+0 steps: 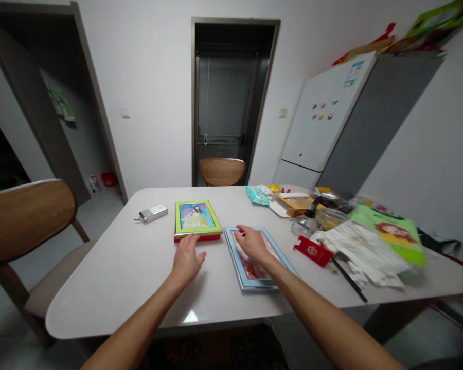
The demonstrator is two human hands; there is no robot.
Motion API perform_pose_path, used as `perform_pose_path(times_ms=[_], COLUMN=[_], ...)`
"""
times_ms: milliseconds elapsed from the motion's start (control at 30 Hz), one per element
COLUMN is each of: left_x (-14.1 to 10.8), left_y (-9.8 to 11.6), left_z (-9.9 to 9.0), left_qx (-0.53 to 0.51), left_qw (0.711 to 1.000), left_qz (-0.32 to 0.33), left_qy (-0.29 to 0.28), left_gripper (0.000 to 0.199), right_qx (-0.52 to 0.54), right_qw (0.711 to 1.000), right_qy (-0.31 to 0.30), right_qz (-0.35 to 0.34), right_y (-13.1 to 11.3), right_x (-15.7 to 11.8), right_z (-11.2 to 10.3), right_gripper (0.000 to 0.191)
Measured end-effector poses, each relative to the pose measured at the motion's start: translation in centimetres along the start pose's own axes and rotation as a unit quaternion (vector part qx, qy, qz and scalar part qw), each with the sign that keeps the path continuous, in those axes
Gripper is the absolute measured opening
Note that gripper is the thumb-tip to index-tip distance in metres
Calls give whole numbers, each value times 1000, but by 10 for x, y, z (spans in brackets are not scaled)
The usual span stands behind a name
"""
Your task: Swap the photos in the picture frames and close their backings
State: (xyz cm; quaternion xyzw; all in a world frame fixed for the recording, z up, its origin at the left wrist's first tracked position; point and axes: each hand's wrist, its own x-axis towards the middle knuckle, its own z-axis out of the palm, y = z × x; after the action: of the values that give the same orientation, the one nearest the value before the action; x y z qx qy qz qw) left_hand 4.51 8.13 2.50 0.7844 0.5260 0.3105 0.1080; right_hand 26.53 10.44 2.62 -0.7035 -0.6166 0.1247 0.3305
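Observation:
A green picture frame (218, 226) lies on top of a red one (210, 237) on the white table. My left hand (188, 258) is at the near edge of this stack, its fingers apart and holding nothing; whether the fingertips touch the frame is unclear. To the right lies a light blue picture frame (238, 267), slightly turned, with a pinkish picture in it. Over that picture is my right hand (251, 243), thumb and fingers apart, with nothing gripped. It hides part of the picture, and my right forearm crosses the frame's right side.
A small silver device (153, 214) sits left of the stack. Clear containers (304, 225), a red card (313, 251), crumpled white cloth or paper (366, 252), a black strip (349, 280) and a green package (393, 231) crowd the table's right. Wooden chairs stand left and behind.

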Motion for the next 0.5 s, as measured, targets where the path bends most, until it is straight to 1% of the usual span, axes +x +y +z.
perform_pose_path(times_ms=[100,200,267,367,500], left_x=[17,25,25,20,10], left_y=[-19,-31,-35,-35,-22], left_z=[-11,-16,-18,-24,-33], left_qx=[19,23,19,4,-36], left_qw=[999,999,999,999,998], left_qz=[-26,-41,-44,-48,-59], left_qy=[24,17,11,13,6], left_gripper=[47,49,47,44,45], right_qx=[65,130,180,266,364], right_qw=[998,990,981,961,927], right_qy=[-15,-10,2,23,43], right_qz=[10,52,72,77,73], right_y=[-31,-48,-56,-68,-81], right_x=[17,29,31,24,4], right_z=[29,44,45,41,29], right_gripper=[41,37,33,31,30])
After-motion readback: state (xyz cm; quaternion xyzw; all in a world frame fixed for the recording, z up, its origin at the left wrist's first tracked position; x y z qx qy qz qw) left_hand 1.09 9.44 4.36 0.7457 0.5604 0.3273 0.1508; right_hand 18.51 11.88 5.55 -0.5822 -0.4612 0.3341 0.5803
